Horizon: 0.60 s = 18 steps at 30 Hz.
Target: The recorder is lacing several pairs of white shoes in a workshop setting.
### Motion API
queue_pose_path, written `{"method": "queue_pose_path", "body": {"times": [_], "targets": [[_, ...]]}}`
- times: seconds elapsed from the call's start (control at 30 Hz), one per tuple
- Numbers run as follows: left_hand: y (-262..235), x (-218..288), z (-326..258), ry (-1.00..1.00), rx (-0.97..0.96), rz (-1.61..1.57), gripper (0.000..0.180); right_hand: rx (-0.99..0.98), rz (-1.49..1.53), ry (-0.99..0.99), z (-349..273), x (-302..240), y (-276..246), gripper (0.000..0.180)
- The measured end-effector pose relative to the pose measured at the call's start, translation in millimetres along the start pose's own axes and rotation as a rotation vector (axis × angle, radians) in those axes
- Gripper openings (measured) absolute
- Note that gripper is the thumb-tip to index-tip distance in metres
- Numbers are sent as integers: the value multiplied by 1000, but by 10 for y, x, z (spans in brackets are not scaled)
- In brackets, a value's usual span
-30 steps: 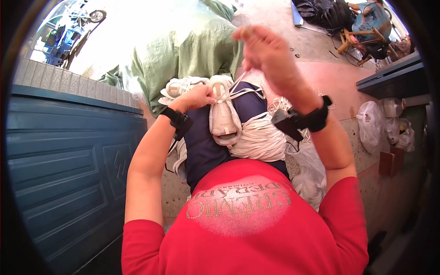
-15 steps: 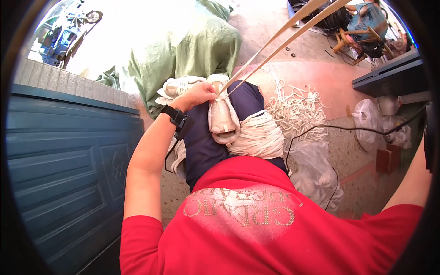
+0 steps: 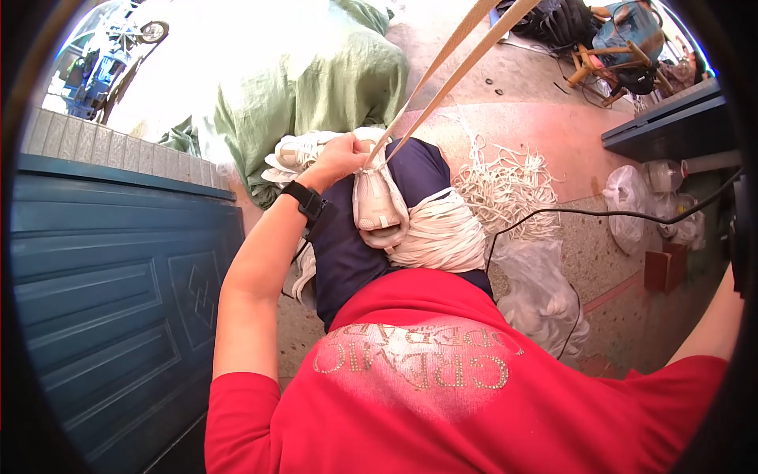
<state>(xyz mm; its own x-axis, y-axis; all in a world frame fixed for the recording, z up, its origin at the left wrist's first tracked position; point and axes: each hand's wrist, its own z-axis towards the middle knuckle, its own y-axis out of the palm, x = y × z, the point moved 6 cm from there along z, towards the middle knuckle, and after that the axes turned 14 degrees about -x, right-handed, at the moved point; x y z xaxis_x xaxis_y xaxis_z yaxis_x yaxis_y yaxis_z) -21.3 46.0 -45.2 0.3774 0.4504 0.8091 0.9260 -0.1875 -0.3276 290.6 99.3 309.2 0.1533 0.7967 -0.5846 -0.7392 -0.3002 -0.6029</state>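
Note:
A pale beige and white sneaker (image 3: 379,204) rests on my lap, its heel opening toward me. My left hand (image 3: 343,156), with a black band and device on its wrist, is closed on the shoe's left side near the lacing; the fingertips are partly hidden. Two strands of a flat cream shoelace (image 3: 466,67) run taut from the shoe up past the top edge. Only part of my right forearm (image 3: 711,316) shows at the right edge, its hand outside the picture. Beyond my left hand lie more pale shoes (image 3: 304,148). A bundle of white laces (image 3: 442,233) drapes over my right thigh.
A heap of loose white laces (image 3: 513,186) lies on the floor to the right, beside clear plastic bags (image 3: 533,292). A black cable (image 3: 584,212) crosses there. Blue panelled furniture (image 3: 103,292) stands at left, a green-covered pile (image 3: 316,79) ahead. A person (image 3: 628,35) sits far right.
The upper ends of the taut lace strands have shifted left. The view has moved slightly; my left hand stays closed at the shoe.

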Motion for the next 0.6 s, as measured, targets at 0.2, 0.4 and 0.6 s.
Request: {"method": "queue_pose_path", "body": {"times": [0.2,0.4,0.6], "targets": [[-62,-109,123,-87,23,378,34,12,73,99,-342,-248,-180,3],[-120,192,46,-63,185,678,40,50,89,220,-350,-198,-388,3],[15,853,-606,364,-351,219,34,67,239,286,-158,189,-344,4]]}}
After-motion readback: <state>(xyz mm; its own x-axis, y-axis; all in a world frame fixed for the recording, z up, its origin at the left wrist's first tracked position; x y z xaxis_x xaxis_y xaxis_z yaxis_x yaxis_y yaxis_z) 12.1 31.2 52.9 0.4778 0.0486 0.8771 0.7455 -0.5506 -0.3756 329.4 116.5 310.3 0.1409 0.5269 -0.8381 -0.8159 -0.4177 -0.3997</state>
